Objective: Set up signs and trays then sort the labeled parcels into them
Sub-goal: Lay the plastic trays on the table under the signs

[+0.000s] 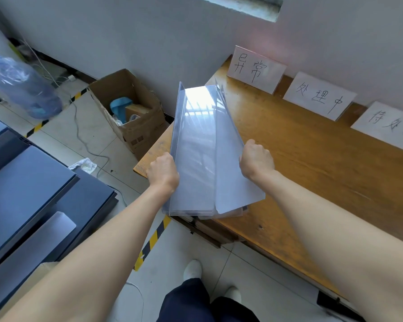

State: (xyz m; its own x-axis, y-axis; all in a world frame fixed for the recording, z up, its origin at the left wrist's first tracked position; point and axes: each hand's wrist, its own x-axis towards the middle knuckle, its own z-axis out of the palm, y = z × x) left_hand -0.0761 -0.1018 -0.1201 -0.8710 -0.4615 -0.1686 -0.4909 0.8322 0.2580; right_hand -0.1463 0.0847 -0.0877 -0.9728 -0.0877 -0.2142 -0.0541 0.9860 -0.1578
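Bright daylight, window glare on the clear tray (197, 117), wide-angle bending at edges.

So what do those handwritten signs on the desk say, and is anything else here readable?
"异常": left sign, standing on the wooden desk by the wall.
"处理中": middle sign.
"待处" and a third character cut off by the picture's edge: right sign.
Cardboard box: small printed marks, too small to read.
Clear trays: no writing visible.

The left hand (163, 173) and right hand (257, 160) grip stacked clear trays (200, 135) by the sides. Three signs (319, 96) stand beyond the right hand.
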